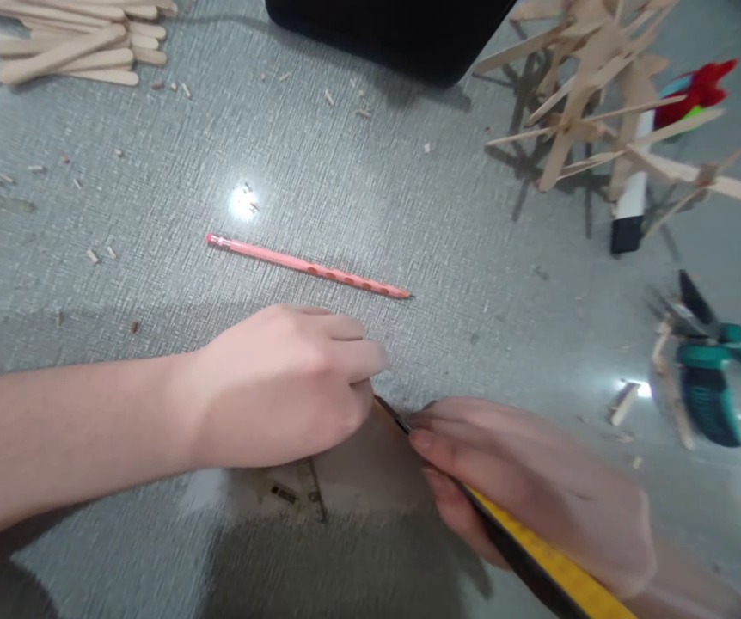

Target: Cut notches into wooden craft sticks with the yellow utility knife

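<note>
My left hand (293, 383) is closed in a fist low over the table, its knuckles up. Whatever its fingers hold is hidden beneath it. My right hand (525, 481) grips a yellow and black utility knife (538, 554), whose handle runs toward the bottom right. The knife's blade points at the left fingers and its tip is right by them. A see-through flat piece with dark markings (315, 494) shows partly under my left hand. Just beyond that hand lies a pink pencil (312, 268), its point to the right.
Craft sticks (80, 60) are piled at the top left. A black object (383, 34) stands at the top edge. On the right are a glued stick structure (577, 129), a white and black marker-like thing (632, 202) and green-handled pliers (709, 378). Small wood scraps dot the grey table.
</note>
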The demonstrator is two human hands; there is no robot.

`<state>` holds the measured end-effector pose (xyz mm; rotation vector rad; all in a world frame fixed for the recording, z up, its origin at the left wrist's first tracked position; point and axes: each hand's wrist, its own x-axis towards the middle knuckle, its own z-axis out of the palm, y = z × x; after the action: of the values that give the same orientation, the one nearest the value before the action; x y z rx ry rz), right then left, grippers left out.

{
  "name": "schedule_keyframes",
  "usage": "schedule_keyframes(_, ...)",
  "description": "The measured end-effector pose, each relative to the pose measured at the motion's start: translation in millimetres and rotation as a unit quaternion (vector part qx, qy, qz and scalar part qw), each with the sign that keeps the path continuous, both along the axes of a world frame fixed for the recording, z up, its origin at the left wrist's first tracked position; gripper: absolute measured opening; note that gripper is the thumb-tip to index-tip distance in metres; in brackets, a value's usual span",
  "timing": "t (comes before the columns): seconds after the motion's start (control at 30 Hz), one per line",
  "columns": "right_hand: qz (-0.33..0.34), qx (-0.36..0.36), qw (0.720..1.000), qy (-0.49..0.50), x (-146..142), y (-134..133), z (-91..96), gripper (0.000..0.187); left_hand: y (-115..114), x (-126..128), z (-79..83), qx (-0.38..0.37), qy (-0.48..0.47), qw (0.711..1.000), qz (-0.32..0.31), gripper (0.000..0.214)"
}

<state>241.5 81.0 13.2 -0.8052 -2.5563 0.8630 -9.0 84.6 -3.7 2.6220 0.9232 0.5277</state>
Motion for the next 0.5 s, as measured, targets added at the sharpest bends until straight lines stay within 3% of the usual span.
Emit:
schedule_keyframes(0.17,0.0,0.005,1.0,-0.016,10,-4,-3.7,0.021,0,0,-0.1,0.001,0.001,1.0,-0.001,0.032)
schedule_keyframes(0.37,0.089,-0.045,0.995,-0.015,7,5,-2.0,0.031,-1,0,1.1,-0.003,0.002,1.0,0.003,0.035)
schedule_keyframes(0.43,0.086,-0.083,0.993,-0.023,-3,9,2.0,0.025,-1,0,1.1,-0.004,0.002,1.0,0.005,0.035)
schedule_keyframes(0.5,0.037,-0.116,0.992,-0.036,-14,12,6.7,0.038,0,0,1.2,-0.002,0.005,1.0,0.002,0.035)
